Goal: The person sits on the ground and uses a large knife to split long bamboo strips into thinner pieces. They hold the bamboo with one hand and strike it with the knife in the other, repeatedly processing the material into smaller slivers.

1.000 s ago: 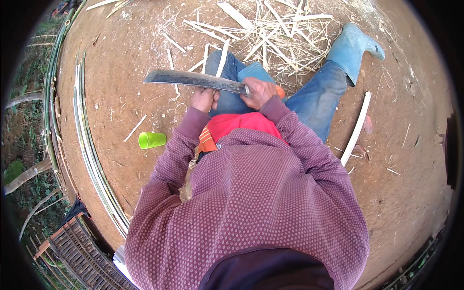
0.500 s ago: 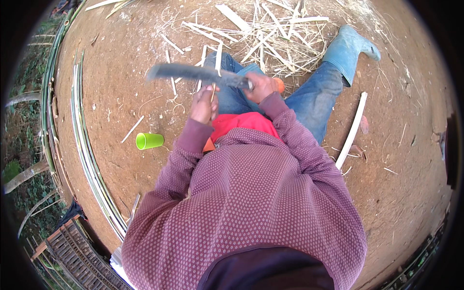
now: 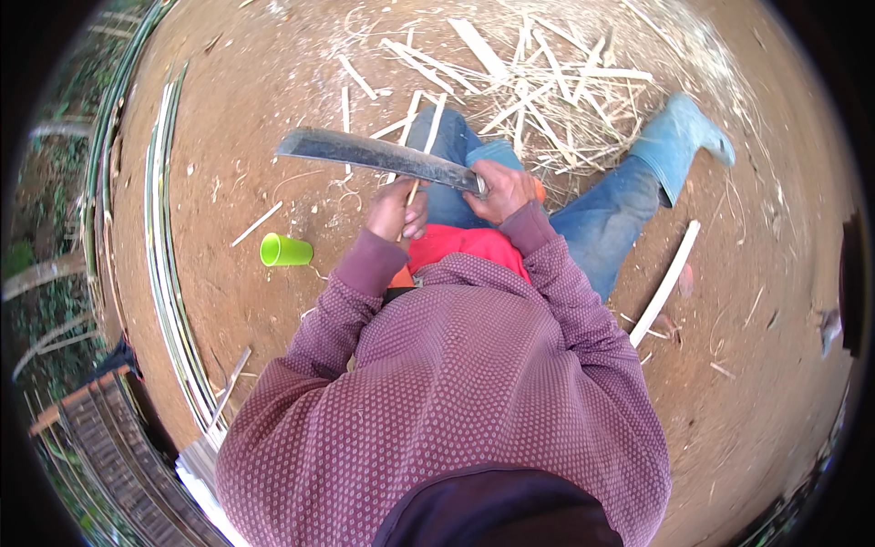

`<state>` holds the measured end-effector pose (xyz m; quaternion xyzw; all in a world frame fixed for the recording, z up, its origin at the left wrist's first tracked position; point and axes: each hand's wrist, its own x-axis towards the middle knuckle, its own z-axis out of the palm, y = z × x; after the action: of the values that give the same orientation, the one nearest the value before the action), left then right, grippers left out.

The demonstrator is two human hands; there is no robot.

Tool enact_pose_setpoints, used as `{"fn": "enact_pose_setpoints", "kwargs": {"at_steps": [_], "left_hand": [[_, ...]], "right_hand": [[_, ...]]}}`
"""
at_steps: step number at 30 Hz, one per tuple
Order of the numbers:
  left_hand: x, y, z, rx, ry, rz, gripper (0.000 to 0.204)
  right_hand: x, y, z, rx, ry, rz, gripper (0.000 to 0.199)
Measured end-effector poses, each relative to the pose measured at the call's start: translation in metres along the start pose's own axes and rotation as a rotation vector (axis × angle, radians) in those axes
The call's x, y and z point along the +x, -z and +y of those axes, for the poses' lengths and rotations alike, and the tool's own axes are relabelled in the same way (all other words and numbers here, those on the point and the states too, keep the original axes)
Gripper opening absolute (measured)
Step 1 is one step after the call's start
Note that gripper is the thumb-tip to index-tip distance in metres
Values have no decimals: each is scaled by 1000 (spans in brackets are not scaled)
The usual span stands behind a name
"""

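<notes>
Gripping a machete, your right hand curls tight; your left hand pinches a bamboo strip (blade crossing over it).

Compared with the first picture, the left hand sits lower in the upper-middle frame, exposing a strip below the knife.
</notes>
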<state>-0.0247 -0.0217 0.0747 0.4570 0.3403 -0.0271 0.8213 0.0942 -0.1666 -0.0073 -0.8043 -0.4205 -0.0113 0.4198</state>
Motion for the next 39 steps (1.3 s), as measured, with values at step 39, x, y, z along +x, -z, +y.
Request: {"fn": "enact_pose_setpoints", "kwargs": {"at_steps": [39], "left_hand": [[-25,17,-14,-94,-25,-58,24]], "right_hand": [[9,5,15,-157,-9,-167,22]]}}
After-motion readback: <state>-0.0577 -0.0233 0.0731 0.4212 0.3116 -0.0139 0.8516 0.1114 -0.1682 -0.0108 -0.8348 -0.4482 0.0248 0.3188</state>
